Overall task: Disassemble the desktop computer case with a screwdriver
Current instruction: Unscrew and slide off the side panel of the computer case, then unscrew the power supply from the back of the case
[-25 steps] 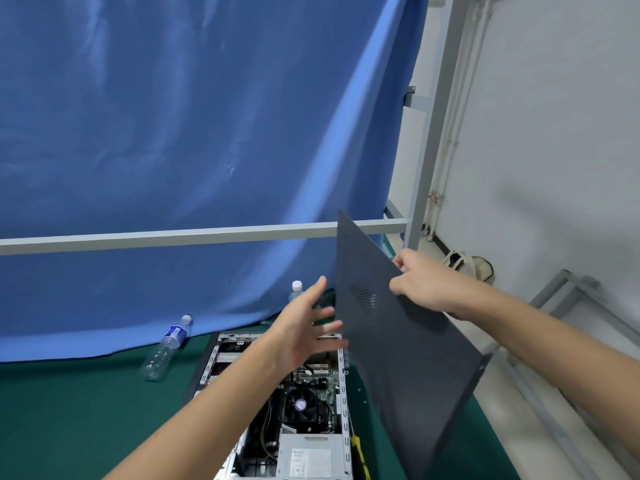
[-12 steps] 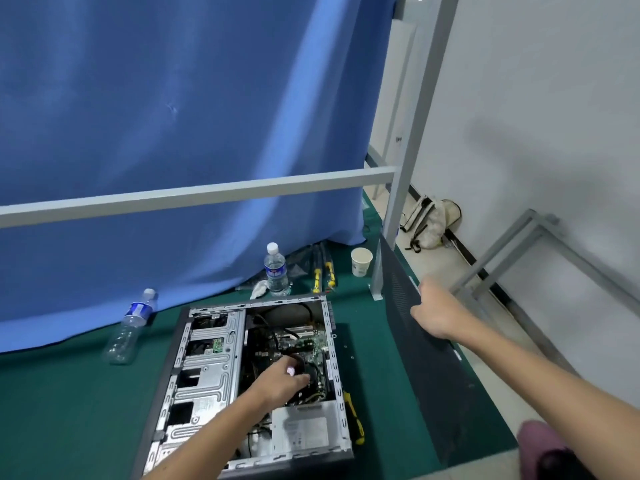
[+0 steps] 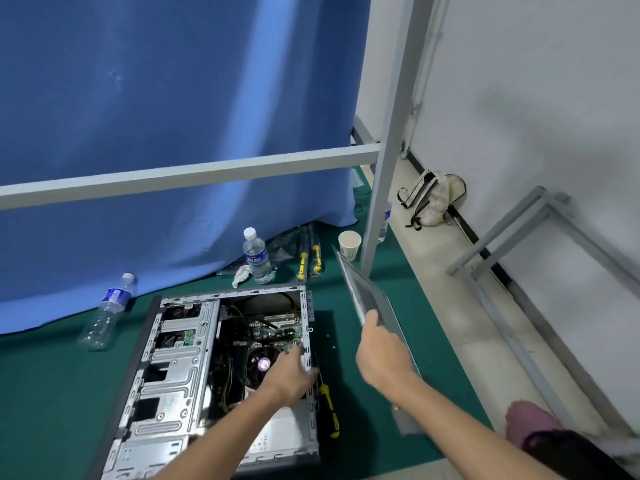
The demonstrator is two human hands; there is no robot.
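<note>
Head camera: An opened desktop computer case (image 3: 180, 372) lies flat on a green mat (image 3: 52, 393), its side removed and its motherboard, cooler fan (image 3: 263, 363) and metal drive bays exposed. The person's left hand (image 3: 289, 377) reaches over the case's right edge, fingers curled around the metal rim (image 3: 306, 344) beside the fan. The right hand (image 3: 382, 355), just to the right of the case and apart from it, grips the grey side panel (image 3: 367, 299), which is held on edge and tilted, its far corner pointing toward a paper cup (image 3: 349, 244). A yellow-handled screwdriver (image 3: 329, 407) lies on the mat between the two forearms, close beside the case's right wall; neither hand touches it. Beyond the case stand an upright water bottle (image 3: 255, 256), a crumpled white cloth (image 3: 240, 275) and two more yellow-handled tools (image 3: 310, 259); a second bottle (image 3: 105, 311) lies on its side at the left. A blue curtain (image 3: 173, 116) hangs behind a grey metal frame (image 3: 194, 173). A pale backpack (image 3: 433, 199) rests against the white wall at right.
</note>
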